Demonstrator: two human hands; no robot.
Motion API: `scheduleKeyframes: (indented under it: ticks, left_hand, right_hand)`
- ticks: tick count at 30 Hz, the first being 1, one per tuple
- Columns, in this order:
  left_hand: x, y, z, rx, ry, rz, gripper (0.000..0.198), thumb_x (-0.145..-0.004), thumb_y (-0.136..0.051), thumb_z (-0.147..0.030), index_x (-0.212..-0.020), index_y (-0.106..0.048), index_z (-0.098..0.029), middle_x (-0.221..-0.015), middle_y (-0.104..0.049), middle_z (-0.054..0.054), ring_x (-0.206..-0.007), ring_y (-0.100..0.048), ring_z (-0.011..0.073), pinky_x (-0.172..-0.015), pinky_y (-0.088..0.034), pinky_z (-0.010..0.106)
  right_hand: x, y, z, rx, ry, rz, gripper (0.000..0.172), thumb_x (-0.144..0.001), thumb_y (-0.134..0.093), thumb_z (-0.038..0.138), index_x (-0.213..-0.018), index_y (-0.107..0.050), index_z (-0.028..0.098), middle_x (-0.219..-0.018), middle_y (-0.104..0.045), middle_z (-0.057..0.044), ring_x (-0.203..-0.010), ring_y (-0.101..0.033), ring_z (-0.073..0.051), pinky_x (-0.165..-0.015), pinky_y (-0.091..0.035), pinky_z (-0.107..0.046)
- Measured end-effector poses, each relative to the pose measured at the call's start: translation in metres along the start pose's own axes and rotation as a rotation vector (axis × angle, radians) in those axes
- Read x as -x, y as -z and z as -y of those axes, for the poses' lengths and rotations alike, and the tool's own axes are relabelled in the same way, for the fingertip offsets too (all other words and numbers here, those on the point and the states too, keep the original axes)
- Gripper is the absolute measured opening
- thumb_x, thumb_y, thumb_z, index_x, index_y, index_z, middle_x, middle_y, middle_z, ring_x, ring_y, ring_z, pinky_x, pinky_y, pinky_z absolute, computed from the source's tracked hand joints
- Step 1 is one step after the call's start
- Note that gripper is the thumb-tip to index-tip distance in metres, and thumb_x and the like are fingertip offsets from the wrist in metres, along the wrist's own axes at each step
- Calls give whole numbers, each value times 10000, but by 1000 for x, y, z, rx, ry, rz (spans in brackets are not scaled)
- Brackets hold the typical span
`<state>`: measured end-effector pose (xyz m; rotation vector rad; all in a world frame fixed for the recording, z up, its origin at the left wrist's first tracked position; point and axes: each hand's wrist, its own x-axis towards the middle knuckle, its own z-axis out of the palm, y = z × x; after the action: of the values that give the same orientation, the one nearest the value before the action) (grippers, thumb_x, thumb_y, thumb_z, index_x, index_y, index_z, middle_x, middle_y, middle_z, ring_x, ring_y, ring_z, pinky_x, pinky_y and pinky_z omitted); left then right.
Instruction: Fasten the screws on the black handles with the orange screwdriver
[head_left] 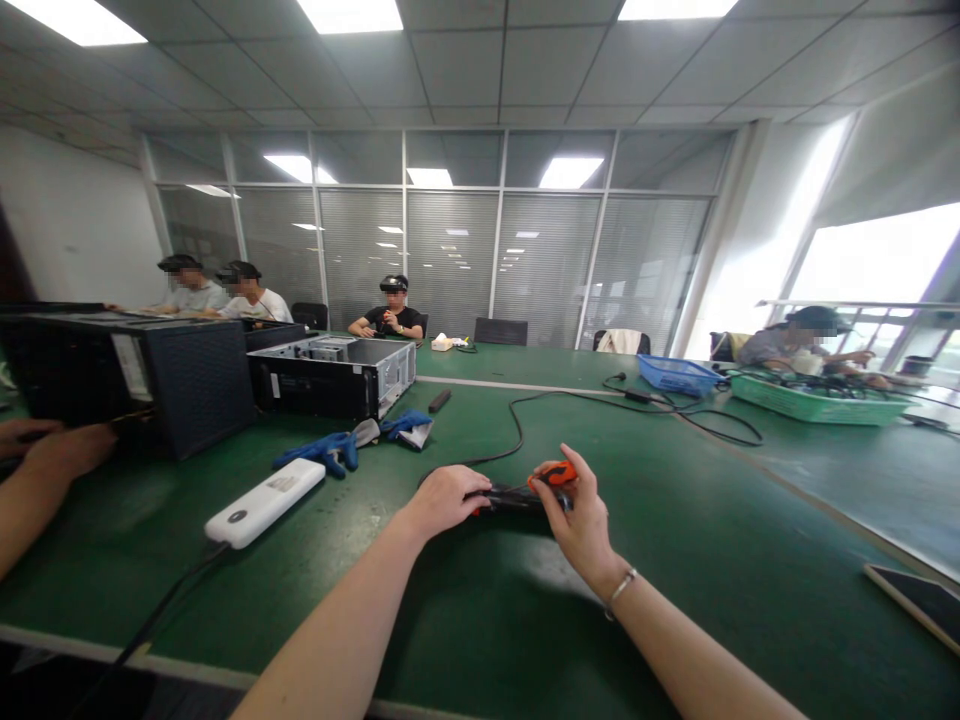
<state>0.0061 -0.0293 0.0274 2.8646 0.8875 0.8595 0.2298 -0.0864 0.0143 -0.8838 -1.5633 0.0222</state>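
An orange-handled tool [553, 476] — light and stiff, it is judged, and best taken by the handle — is pinched at 12 o'clock by the right grip [579, 515], its black end wrapped by the closed left grip [442, 502], low over the green desk [750, 560]. The tip is hidden by fingers; the tool's exact kind cannot be told.

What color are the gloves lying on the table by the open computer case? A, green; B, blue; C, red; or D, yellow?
B. The gloves lying on the green table just in front of the open computer case are blue.
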Motion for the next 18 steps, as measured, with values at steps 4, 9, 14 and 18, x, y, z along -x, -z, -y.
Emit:
scheduleKeyframes:
  ticks: [4,9,14,18]
  left_hand:
    - [0,1,0,-14,35,-3,208,-841,-636,-298,-1012,-689,-193,-1045,-707,45,-964,-636,196,-886,-464,288]
    - [1,0,0,-33,115,-15,227,-808,-669,-344,-972,-690,-189,-950,-711,55,-904,-635,208,-827,-466,287]
    - [2,-2,3,1,134,-43,246,-774,-704,-353,-947,-687,-179,-940,-703,53,-899,-624,209,-827,-462,291]
    - [2,-3,4,52,101,-41,276,-771,-705,-335,-1004,-688,-188,-1018,-694,61,-973,-610,218,-898,-451,320]
  right_hand:
    - [0,0,0,-21,12,-5,536,-877,-574,266,-1357,-336,235,-983,-651,-60,-881,-647,-178,-827,-560,-378]
    - [-1,-1,1,-45,23,-22,555,-874,-578,251,-1363,-316,235,-975,-651,-62,-879,-646,-178,-821,-562,-382]
    - [0,-1,0,-26,23,-37,554,-876,-572,251,-1365,-314,231,-969,-657,-62,-876,-647,-178,-819,-562,-382]
    - [-1,-1,2,-25,30,-35,552,-876,-570,259,-1364,-315,226,-965,-658,-61,-862,-650,-175,-810,-565,-376]
